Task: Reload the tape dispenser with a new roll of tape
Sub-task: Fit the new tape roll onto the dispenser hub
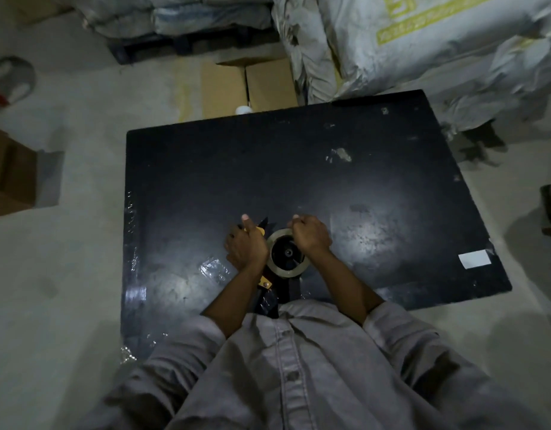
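From the head view, a black table (299, 169) fills the middle of the frame, its glossy top scuffed and patched with tape scraps; crumpled clear film (212, 270) lies left of the hands, and a white label (474, 259) sits near the right edge. Beyond the top edge stand cardboard boxes (246, 85); grey woven sacks (423, 45) bulge across the upper right, one printed in yellow-green. Low in the centre, the tape dispenser (269, 282), black with yellow fittings, rests on the table, largely hidden by both forearms; the tape roll (287, 253), a pale ring round a dark hub, sits on it between the hands. The left hand (246, 248) is closed around the dispenser's front, thumb raised; the right hand (311, 235) is curled on the roll's upper rim, fingers pinched together, though whether they hold the tape end is unclear. Grey buttoned shirt sleeves (401, 333) fill the bottom.
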The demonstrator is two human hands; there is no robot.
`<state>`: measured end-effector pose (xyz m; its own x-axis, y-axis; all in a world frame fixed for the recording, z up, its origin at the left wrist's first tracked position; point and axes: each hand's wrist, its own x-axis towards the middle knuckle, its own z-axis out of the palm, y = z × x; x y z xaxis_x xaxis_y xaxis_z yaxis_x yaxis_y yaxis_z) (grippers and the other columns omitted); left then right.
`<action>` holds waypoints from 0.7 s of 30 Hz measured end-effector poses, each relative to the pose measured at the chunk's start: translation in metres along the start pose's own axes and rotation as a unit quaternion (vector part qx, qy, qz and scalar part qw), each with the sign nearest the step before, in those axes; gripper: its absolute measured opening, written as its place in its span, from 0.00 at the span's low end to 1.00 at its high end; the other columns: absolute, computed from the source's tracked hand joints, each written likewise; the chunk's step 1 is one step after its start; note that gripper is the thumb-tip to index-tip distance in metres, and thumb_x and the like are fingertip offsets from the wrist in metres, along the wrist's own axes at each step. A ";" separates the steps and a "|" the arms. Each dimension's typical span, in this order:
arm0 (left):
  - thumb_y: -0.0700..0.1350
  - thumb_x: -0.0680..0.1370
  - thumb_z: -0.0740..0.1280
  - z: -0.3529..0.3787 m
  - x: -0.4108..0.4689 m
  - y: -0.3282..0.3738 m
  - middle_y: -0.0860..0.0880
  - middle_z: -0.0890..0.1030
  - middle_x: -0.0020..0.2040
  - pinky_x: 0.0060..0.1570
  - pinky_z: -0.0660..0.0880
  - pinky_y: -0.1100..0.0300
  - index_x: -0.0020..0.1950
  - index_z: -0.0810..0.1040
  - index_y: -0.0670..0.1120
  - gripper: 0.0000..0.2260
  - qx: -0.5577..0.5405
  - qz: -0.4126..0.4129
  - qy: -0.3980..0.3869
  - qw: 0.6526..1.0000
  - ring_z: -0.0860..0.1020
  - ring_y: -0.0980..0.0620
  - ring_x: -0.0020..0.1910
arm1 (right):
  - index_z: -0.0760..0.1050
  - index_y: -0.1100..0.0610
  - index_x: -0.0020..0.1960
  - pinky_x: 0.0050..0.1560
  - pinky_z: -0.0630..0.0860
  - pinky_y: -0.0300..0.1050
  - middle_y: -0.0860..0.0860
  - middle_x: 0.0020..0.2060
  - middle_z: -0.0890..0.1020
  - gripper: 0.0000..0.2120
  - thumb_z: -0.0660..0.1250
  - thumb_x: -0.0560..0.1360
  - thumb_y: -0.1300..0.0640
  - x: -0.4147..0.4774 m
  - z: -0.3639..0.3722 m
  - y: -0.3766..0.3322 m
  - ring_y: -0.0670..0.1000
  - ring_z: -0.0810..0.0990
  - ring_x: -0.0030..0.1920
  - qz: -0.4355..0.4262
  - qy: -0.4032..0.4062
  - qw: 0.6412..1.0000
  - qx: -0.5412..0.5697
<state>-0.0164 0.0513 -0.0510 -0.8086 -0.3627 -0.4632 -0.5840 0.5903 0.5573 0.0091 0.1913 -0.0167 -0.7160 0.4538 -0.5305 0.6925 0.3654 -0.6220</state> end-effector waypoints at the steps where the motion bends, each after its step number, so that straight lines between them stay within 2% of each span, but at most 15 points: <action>1: 0.65 0.90 0.48 0.000 -0.002 -0.002 0.36 0.72 0.81 0.78 0.64 0.36 0.80 0.71 0.42 0.33 0.006 0.001 0.008 1.000 0.68 0.36 0.81 | 0.87 0.58 0.62 0.63 0.75 0.52 0.62 0.64 0.86 0.21 0.57 0.90 0.49 -0.001 -0.001 0.000 0.64 0.82 0.66 -0.004 0.004 1.000 -0.006; 3: 0.67 0.88 0.49 -0.002 -0.013 -0.009 0.34 0.71 0.80 0.77 0.64 0.36 0.82 0.68 0.41 0.35 0.055 0.056 0.034 0.996 0.67 0.35 0.80 | 0.86 0.59 0.62 0.63 0.73 0.51 0.61 0.62 0.86 0.22 0.57 0.91 0.49 -0.004 -0.003 0.003 0.64 0.82 0.65 -0.027 0.016 0.999 -0.017; 5: 0.68 0.87 0.50 -0.004 -0.025 -0.020 0.34 0.70 0.81 0.76 0.64 0.35 0.86 0.63 0.43 0.37 0.119 0.176 0.072 0.975 0.67 0.34 0.80 | 0.85 0.62 0.60 0.66 0.73 0.52 0.62 0.60 0.87 0.24 0.55 0.91 0.48 -0.007 -0.003 0.010 0.64 0.82 0.64 -0.058 0.039 0.997 -0.028; 7: 0.68 0.88 0.52 -0.006 -0.030 -0.033 0.36 0.63 0.86 0.79 0.61 0.33 0.89 0.56 0.46 0.37 0.167 0.279 0.078 0.942 0.62 0.34 0.84 | 0.84 0.62 0.60 0.68 0.73 0.57 0.61 0.59 0.86 0.27 0.54 0.91 0.43 -0.009 0.001 0.022 0.65 0.81 0.65 -0.074 0.059 0.994 -0.046; 10: 0.67 0.88 0.52 -0.007 -0.029 -0.037 0.40 0.49 0.91 0.85 0.51 0.32 0.92 0.48 0.50 0.37 0.218 0.360 0.034 0.906 0.51 0.36 0.90 | 0.83 0.59 0.63 0.71 0.71 0.63 0.59 0.64 0.84 0.27 0.53 0.90 0.40 -0.010 0.003 0.032 0.62 0.76 0.71 -0.065 0.077 0.992 -0.077; 12: 0.66 0.89 0.50 -0.008 -0.027 -0.035 0.41 0.45 0.92 0.86 0.48 0.32 0.92 0.46 0.51 0.36 0.241 0.386 0.024 0.890 0.48 0.37 0.90 | 0.82 0.58 0.63 0.72 0.71 0.66 0.59 0.64 0.84 0.25 0.54 0.89 0.40 -0.009 0.004 0.034 0.61 0.75 0.72 -0.077 0.095 0.989 -0.084; 15: 0.66 0.89 0.47 -0.011 -0.022 -0.034 0.40 0.43 0.91 0.86 0.45 0.30 0.92 0.44 0.52 0.35 0.251 0.371 0.012 0.894 0.44 0.37 0.91 | 0.82 0.57 0.63 0.71 0.71 0.64 0.58 0.64 0.84 0.23 0.55 0.89 0.42 -0.007 0.009 0.031 0.60 0.74 0.71 -0.085 0.096 0.988 -0.083; 21: 0.63 0.90 0.44 -0.004 -0.018 -0.033 0.37 0.46 0.91 0.85 0.42 0.28 0.92 0.48 0.52 0.32 0.272 0.369 -0.012 0.889 0.43 0.37 0.90 | 0.86 0.55 0.60 0.68 0.72 0.62 0.57 0.60 0.86 0.20 0.59 0.86 0.45 -0.003 0.011 0.027 0.60 0.77 0.68 -0.043 0.138 0.980 -0.135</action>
<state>0.0174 0.0353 -0.0577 -0.9513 0.2804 -0.1279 0.2316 0.9242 0.3036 0.0293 0.1911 -0.0378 -0.7474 0.6009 -0.2834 0.6553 0.5964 -0.4635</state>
